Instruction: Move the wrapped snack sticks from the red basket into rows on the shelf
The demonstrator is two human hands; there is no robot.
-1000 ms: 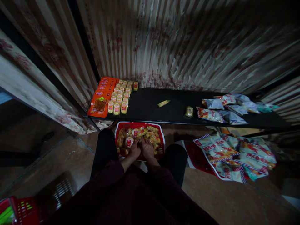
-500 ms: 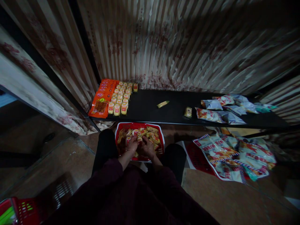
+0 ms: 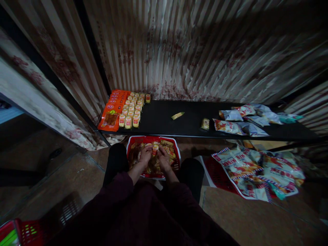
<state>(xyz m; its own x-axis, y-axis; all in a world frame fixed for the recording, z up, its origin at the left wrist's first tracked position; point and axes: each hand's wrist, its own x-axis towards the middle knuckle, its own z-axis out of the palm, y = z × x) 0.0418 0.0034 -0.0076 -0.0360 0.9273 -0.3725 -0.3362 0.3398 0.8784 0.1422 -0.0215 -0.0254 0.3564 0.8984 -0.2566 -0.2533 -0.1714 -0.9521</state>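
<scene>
The small wrapped snack (image 3: 155, 149) lies between the fingers of my left hand (image 3: 145, 155) and right hand (image 3: 164, 159), over the red basket (image 3: 148, 138), below the shelf's (image 3: 159, 118) near edge, left of its middle. My fingers are bent in from both sides, but in this dimness I cannot tell whether they truly grip it. I'd expect it to be light, soft and crumbly inside a slick, shiny wrapper, so a hard pinch could crush it. I'd hold it by its two long sides, with my fingertips flat, keeping off the crimped ends, where the film would likely slip or fold. Similar packets (image 3: 130, 111) stand in rows near the shelf's left end, beside orange packs (image 3: 111, 111).
</scene>
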